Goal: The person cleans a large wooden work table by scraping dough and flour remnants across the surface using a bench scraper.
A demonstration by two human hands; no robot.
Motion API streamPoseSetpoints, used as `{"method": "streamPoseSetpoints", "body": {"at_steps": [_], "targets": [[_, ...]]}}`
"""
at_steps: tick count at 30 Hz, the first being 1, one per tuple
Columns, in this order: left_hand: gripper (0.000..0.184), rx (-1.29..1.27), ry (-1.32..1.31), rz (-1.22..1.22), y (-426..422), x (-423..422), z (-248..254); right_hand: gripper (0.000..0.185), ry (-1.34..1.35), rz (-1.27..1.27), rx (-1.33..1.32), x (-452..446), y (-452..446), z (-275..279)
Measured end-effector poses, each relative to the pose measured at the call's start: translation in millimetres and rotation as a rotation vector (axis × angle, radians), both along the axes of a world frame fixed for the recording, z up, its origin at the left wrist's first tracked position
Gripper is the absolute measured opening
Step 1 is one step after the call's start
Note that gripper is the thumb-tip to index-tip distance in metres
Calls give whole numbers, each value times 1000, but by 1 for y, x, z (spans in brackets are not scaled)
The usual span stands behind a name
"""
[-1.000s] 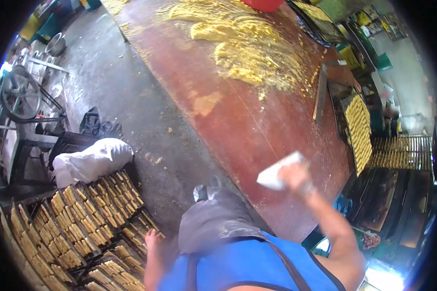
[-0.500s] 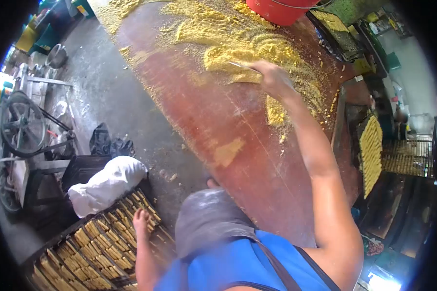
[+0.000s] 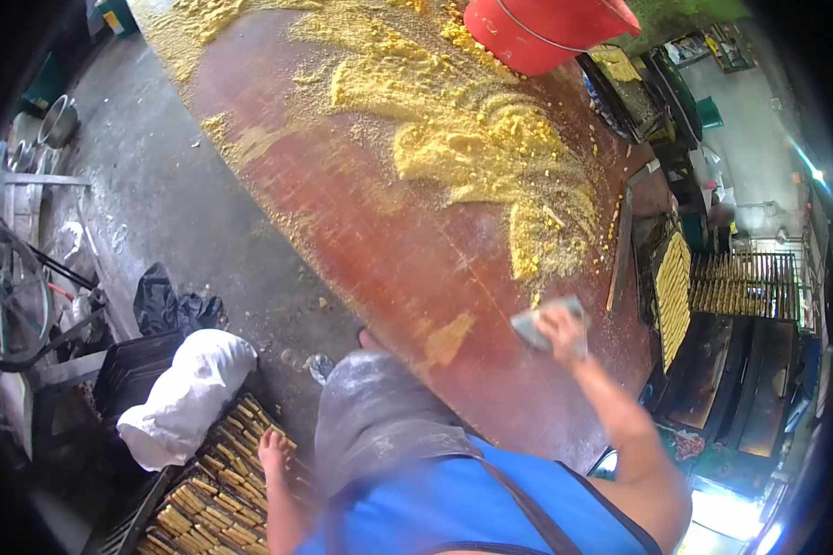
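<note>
My right hand (image 3: pixel 560 331) is closed around a flat grey scraper (image 3: pixel 533 326), slightly blurred. The scraper is over the red tabletop (image 3: pixel 370 227), just below the near end of the yellow crumbs (image 3: pixel 449 153) spread across it. At lower left, my left hand (image 3: pixel 273 450) hangs beside a tray of golden baked sticks (image 3: pixel 215 495). Its fingers look loosely apart, with nothing visible in them; whether they touch the sticks I cannot tell.
A red bucket (image 3: pixel 537 35) stands at the table's far end. A white sack (image 3: pixel 187 398) lies by the stick tray. At left is a machine with a wheel (image 3: pixel 9 301). Another tray of yellow pieces (image 3: pixel 673 296) and dark trays (image 3: pixel 745 379) are at right.
My right hand has drawn back from the crumbs toward my body with the scraper, now turned flat-side into view. My left hand stays near the sticks. The view has shifted somewhat.
</note>
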State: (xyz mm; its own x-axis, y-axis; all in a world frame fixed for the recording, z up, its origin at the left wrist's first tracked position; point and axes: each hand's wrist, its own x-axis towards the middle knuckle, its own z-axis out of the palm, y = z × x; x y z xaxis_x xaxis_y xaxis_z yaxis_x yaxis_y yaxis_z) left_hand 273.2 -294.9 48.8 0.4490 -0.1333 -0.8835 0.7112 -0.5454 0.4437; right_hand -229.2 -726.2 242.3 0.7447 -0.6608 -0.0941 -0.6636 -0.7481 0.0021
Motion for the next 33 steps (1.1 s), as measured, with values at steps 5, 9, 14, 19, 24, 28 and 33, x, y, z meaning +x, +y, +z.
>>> {"method": "streamPoseSetpoints", "body": {"at_steps": [5, 9, 14, 19, 24, 28, 33], "targets": [[35, -69, -1, 226, 37, -6, -11, 24, 20, 360, 10, 129, -202, 13], [33, 61, -28, 145, 41, -20, -16, 18, 210, 275, 310, 209, -263, 19], [33, 26, -86, 107, -12, 1, 40, 17, 426, -19, 351, 223, -230, 68], [31, 31, 23, 123, 12, 27, -35, 34, -85, -72, -130, 113, -94, 83], [36, 17, 23, -66, -14, 53, -57, 41, -42, -136, -35, 37, 51, 8], [37, -81, -41, -129, -53, 56, -18, 39, -12, -22, -24, 75, -43, -9], [32, -201, -93, 163, -16, 30, -16, 41, 87, 120, -53, 257, -252, -1]]}}
